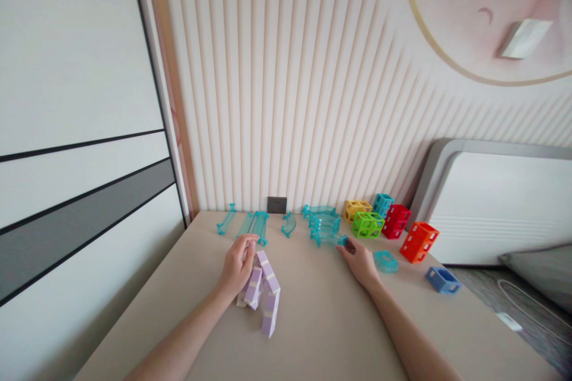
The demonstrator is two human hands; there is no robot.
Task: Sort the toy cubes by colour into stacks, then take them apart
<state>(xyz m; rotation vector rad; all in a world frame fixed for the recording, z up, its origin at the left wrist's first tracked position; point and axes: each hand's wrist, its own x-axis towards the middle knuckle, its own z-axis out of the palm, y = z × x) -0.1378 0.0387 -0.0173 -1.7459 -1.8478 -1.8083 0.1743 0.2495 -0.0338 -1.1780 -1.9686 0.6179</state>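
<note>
My left hand (238,266) is closed at the upper left end of a bunch of purple-and-white blocks (269,309), with the fingers bent and the thumb along their near side. Part of the bunch is hidden behind that hand. Just beyond its fingertips lie several straight clear teal track pieces (254,225). On the other side, my right hand (358,261) pinches the right end of a curved clear teal track piece (328,239), the nearest in a row of curved pieces (324,222). A teal ring-like piece (385,261) lies right of that hand.
Open-frame blocks stand at the right: yellow (356,209), green (367,224), teal (383,205), red (397,221), orange (419,241) and blue (442,280). A small curved piece (289,224) and a lone straight piece (226,219) lie near the ribbed wall (277,101).
</note>
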